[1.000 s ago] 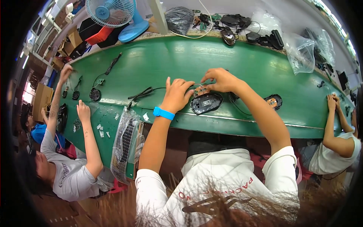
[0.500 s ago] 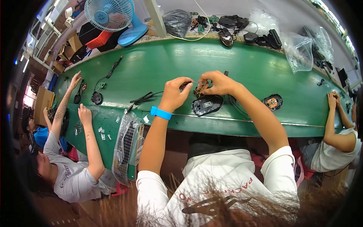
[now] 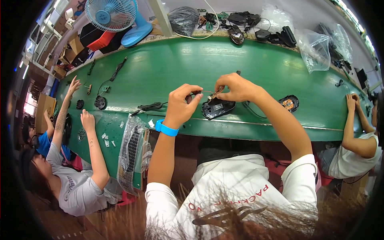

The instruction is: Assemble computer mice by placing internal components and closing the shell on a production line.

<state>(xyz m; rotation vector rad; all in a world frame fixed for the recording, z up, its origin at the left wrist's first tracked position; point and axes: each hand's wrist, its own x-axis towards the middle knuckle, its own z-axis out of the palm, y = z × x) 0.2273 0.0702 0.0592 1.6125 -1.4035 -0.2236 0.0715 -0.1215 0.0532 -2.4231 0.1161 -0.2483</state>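
Cable (image 3: 194, 93) sits pinched between the left hand's (image 3: 182, 103) curled thumb and fingers; the right hand (image 3: 237, 88), fingertips drawn together, grips a circuit board (image 3: 212, 97) beside 1 black mouse shell (image 3: 219, 109) on the green table (image 3: 248, 58).

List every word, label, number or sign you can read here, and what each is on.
White T-shirt, the wearer's own: red lettering, not copied out here.
Left co-worker's grey T-shirt: dark print, too blurred to read.
Black mouse shell: pale label, too small to read.
Circuit board in the right hand: no readable marking.
Bagged black keyboard: any key markings are too small to read.
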